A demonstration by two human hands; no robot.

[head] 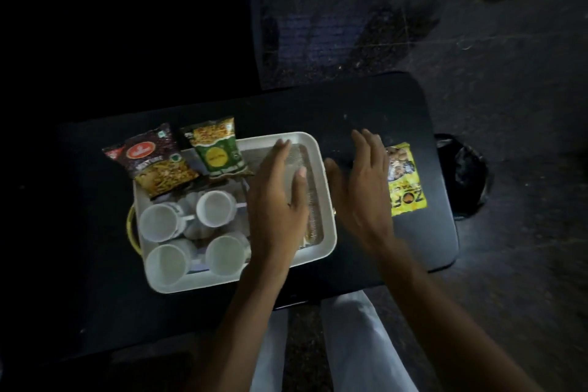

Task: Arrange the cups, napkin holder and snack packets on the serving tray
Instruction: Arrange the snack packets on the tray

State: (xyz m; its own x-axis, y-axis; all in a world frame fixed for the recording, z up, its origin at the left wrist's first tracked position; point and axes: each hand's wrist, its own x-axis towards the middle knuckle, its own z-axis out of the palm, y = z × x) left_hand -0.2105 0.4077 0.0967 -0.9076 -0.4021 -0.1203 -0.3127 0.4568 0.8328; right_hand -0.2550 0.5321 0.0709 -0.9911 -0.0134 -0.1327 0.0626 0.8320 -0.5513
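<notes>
Head view, dim light. White serving tray (328, 232) sits on the near-left part of a dark table (350, 105). Four white cups (213, 209) stand upright in a two-by-two block at the tray's left end. Dark red packet (156, 162) and green packet (217, 153) lie at the tray's far-left corner, their tops overhanging the far rim. Mesh napkin holder (315, 213) lies along the tray's right edge.

Left hand (280, 200): fingers straight, spread over the napkin holder, gripping nothing. Possibly resting on it, but the gloom hides any contact. Right hand (362, 188): also flat and loose, holding nothing, above bare table between the tray's right rim and the yellow packet (404, 178).

Yellow packet lies flat near the table's right edge, outside the tray, just beside the right hand.

Step in hand, as I judge it: cups and holder placed, last packet to come. Task looks nearly done.

Next move likely calls for the right hand to reach right, pinch the yellow packet by an edge, and carry it over the rim. Free space is tight; the far-right corner beside the green packet looks the best spot.
</notes>
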